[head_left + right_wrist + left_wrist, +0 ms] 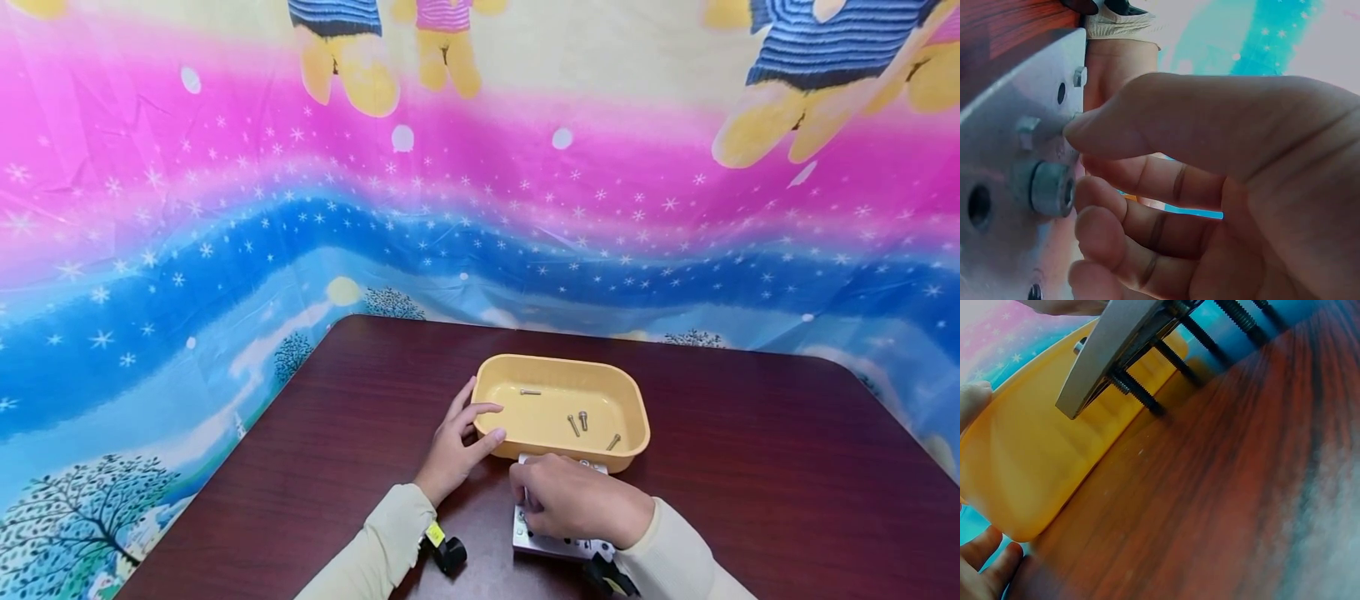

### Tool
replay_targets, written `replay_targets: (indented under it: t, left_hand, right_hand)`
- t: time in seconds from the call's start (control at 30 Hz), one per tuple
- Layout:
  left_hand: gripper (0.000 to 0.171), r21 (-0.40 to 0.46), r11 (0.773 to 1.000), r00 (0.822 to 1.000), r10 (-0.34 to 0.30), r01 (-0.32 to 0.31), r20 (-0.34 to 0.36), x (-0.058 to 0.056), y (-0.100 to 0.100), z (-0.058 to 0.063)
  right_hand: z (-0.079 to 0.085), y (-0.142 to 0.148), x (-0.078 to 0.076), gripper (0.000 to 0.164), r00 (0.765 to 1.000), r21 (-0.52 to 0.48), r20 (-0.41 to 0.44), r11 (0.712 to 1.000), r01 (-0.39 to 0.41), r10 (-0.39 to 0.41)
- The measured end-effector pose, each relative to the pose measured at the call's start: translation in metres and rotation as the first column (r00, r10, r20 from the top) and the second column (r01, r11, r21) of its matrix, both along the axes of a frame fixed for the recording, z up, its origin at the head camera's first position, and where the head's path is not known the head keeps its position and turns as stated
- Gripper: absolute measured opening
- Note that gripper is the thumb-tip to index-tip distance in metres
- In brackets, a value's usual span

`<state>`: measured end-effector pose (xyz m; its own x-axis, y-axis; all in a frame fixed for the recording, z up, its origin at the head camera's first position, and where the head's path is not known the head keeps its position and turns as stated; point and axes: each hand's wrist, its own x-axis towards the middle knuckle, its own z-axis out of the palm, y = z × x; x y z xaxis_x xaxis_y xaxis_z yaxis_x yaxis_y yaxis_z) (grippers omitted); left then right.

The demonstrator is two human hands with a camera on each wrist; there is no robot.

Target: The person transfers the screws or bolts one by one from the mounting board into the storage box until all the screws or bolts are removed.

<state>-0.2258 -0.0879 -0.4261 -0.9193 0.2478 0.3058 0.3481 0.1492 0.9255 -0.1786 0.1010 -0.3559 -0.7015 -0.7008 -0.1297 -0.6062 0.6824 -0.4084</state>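
Silver metal makes up the one plate (555,547) on the tabletop (750,467), set just in front of the tray and largely covered by the right hand (573,500). From the right wrist, one large socket-head screw (1052,189) stands out of its face, along with two smaller heads (1080,77); two dark holes (979,207) show clearly, and a third dark spot is cut off by the frame. From the left wrist, at least five dark threaded rods (1175,358) project from its underside.

The right hand's grip is at the plate, thumb tip against it, fingers bent; whether anything small is pinched there, I cannot tell. The left hand's grip is clamped on the left end of one yellow tray (486,375), one finger hooked over the rim. Inside lie four loose screws (582,421): two close together, one near the back wall, one toward the front right corner.

Two pale sleeves (390,533) carry two black wrist devices (447,552). Behind hangs a printed cloth (480,208).
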Motion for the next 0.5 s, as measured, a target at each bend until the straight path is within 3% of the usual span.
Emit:
replay_targets:
  t: [0.5]
  left_hand:
    - [0.031, -0.006, 1.0, 1.0, 0.008, -0.009, -0.013, 0.0004, 0.0001, 0.0001]
  right_hand:
    - [-0.0013, -0.0009, 0.0002, 0.017, 1.0, 0.004, -0.003, 1.0, -0.005, 0.005]
